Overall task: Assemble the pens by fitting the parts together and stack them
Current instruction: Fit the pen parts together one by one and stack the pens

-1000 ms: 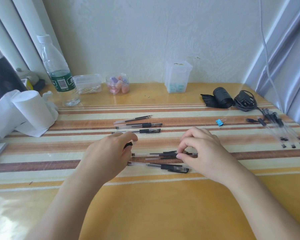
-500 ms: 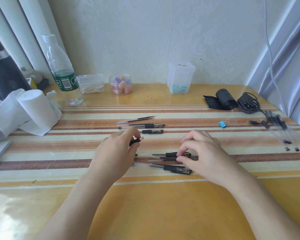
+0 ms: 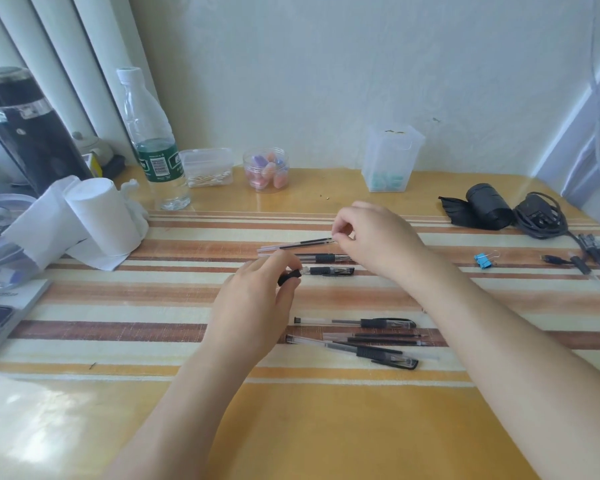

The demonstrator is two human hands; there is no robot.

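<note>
My left hand [image 3: 257, 306] grips a small black pen part [image 3: 289, 277] between thumb and fingers, just left of a capped pen section [image 3: 331, 270]. My right hand [image 3: 371, 237] has reached farther back and pinches the right tip of a thin ink refill [image 3: 298, 244] lying on the striped tablecloth. Just nearer than the refill lies a pen barrel with a black grip [image 3: 323, 258]. A small pile of assembled pens and loose refills [image 3: 361, 341] lies nearer me, under my right forearm.
A water bottle [image 3: 153, 147], a paper roll [image 3: 101, 216], a swab box [image 3: 207, 167], an eraser jar [image 3: 266, 169] and a clear box [image 3: 392, 157] line the back. Black bag roll [image 3: 482, 206], cable [image 3: 539, 218], blue clip [image 3: 483, 260] and more pens [image 3: 596, 251] lie right.
My right hand left the near pile of pens and moved back to the far refill, taking its tip. My left hand lifted slightly with the black part.
</note>
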